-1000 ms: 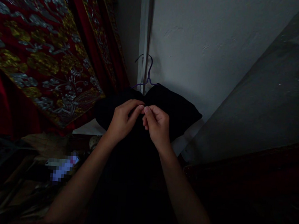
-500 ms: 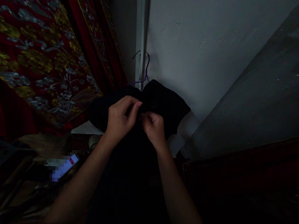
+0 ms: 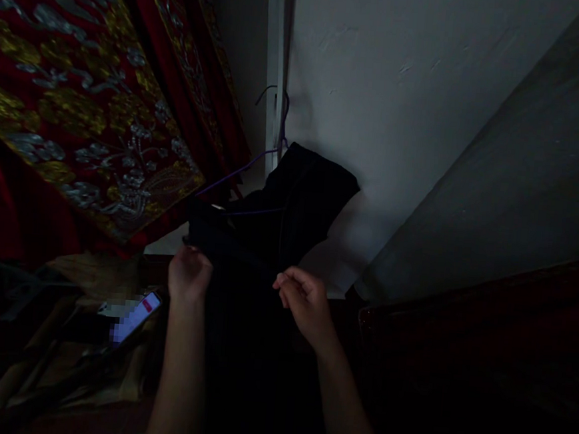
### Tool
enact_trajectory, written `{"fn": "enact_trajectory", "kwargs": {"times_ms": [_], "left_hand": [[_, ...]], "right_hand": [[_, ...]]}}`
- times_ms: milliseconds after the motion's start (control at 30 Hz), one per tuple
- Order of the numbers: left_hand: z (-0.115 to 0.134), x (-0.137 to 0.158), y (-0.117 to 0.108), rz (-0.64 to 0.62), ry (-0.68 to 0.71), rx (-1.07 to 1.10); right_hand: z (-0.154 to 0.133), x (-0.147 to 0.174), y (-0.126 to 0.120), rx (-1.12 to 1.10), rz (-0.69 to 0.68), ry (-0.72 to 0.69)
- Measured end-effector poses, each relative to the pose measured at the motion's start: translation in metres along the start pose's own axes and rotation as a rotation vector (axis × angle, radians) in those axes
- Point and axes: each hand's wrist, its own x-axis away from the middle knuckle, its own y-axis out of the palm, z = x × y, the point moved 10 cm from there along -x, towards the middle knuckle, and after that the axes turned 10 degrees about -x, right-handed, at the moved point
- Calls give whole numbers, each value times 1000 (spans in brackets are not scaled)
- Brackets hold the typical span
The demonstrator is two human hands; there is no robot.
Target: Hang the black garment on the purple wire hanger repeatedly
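Observation:
A dark garment [image 3: 316,192] hangs half on a thin purple hanger [image 3: 243,168]. Its right shoulder still covers the hanger, while the hanger's left arm and part of its lower bar show bare. My left hand [image 3: 189,273] is closed on the garment's left part, below the bare hanger arm. My right hand [image 3: 301,291] pinches the front edge of the same garment lower down and to the right. The hanger's hook is at a pale vertical strip [image 3: 277,49] on the wall. Deep shadow hides most of the cloth's lower part.
Red cloth with gold and silver embroidery [image 3: 77,107] hangs at the left. A lit phone [image 3: 136,317] lies at lower left, near a wooden frame [image 3: 21,370]. The pale wall [image 3: 405,86] stands behind, with a darker slanted surface [image 3: 524,162] at the right.
My hands have moved apart and lower, the left one leftward. The garment's left shoulder has come off the hanger, baring its left arm.

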Motion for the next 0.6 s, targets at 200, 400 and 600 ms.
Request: {"fn": "enact_trajectory", "kwargs": {"times_ms": [200,400,600], "left_hand": [[-84,54,10,-45,-192,7],[-71,89,47,-253,-127,-28],[-61,117,72,-359,64,-308]], "right_hand": [[27,7,-30,-97,166,12],[53,9,-58,-85,263,36],[47,17,-11,-148,-7,7]]}}
